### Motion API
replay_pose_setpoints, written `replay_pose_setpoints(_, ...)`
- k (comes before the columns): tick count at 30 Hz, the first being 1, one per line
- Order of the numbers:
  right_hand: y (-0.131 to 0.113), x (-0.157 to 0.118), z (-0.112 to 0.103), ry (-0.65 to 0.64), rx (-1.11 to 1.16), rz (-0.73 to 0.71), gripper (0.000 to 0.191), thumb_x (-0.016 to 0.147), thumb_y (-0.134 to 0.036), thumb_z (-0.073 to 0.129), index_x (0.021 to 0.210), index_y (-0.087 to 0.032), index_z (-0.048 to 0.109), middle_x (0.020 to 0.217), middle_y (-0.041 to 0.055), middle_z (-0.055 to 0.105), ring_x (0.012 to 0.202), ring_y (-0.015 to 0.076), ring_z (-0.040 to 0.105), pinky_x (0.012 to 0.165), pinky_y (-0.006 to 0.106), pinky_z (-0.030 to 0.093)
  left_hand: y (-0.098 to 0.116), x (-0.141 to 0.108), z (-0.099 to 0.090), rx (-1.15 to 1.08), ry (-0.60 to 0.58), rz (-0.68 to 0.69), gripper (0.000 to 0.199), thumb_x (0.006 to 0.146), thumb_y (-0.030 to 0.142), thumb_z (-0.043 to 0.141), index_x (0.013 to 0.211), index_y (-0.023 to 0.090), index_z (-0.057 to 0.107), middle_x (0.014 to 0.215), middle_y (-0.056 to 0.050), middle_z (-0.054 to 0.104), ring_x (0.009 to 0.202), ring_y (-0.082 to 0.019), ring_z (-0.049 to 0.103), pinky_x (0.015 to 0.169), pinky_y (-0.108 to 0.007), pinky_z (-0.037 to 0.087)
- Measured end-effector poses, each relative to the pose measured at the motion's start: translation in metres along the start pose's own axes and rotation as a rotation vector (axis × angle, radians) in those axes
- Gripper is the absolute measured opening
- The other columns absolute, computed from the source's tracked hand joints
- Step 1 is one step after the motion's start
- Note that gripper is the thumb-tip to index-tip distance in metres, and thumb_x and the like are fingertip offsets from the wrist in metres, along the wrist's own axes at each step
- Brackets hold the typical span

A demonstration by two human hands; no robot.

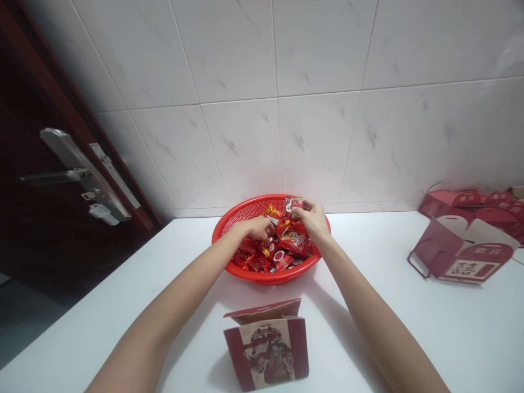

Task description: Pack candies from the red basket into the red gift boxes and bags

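Observation:
A red plastic basket [270, 278] stands near the wall, filled with wrapped snacks [295, 242], mostly in red packaging. Over its right part, my right hand [313, 218] pinches a small clear-and-red packet [293, 205] at the back rim. My left hand [259, 228] is inside the basket, on top of the snacks, with its fingers curled; whatever they hold is too small to make out. Closer to me, between my forearms, an upright dark red paper box [268, 352] with a printed picture has its top flaps open.
On the right of the white table [184, 327] an open pink-red box [462, 254] sits beside its handle loop. Several folded red boxes [470, 204] lie behind it against the tiled wall [237, 136]. A dark door with a metal handle [61, 177] is at the left.

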State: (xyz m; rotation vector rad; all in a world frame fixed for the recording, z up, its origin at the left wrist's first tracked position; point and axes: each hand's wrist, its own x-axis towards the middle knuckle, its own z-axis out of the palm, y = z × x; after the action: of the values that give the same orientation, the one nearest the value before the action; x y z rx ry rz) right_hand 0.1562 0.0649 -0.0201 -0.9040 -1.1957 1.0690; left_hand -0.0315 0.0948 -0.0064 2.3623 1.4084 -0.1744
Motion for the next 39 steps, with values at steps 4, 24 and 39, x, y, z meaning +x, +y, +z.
replay_pose_setpoints(4, -0.001, -0.001, 0.0, -0.033, -0.017, -0.019, 0.022, 0.064, -0.029, 0.061, 0.082, -0.019, 0.068, 0.083, 0.0032, 0.072, 0.077, 0.0194, 0.066, 0.069, 0.03, 0.053, -0.003, 0.001, 0.0, 0.022, -0.103, 0.037, 0.048, 0.054, 0.015, 0.062, 0.097, 0.027, 0.08, 0.089, 0.001, 0.074, 0.082, -0.02, 0.064, 0.066, -0.024, 0.045)
replay_pose_setpoints(24, -0.004, -0.003, 0.001, -0.016, -0.008, 0.016, 0.018, 0.064, -0.027, 0.065, 0.078, -0.018, 0.07, 0.075, 0.0023, 0.071, 0.071, 0.018, 0.066, 0.069, 0.031, 0.053, 0.009, -0.003, 0.002, -0.011, -0.125, -0.087, 0.021, 0.061, 0.04, 0.076, 0.065, 0.021, 0.068, 0.067, 0.002, 0.064, 0.067, -0.017, 0.055, 0.059, -0.025, 0.037)
replay_pose_setpoints(39, 0.001, 0.002, 0.002, 0.014, 0.003, 0.009, 0.021, 0.065, -0.03, 0.062, 0.083, -0.019, 0.067, 0.077, 0.0014, 0.07, 0.072, 0.0183, 0.065, 0.069, 0.032, 0.055, 0.0, -0.007, -0.006, -0.382, 0.441, -0.026, 0.018, 0.076, 0.028, 0.052, 0.06, 0.019, 0.049, 0.057, 0.003, 0.046, 0.05, -0.011, 0.039, 0.049, -0.025, 0.029)
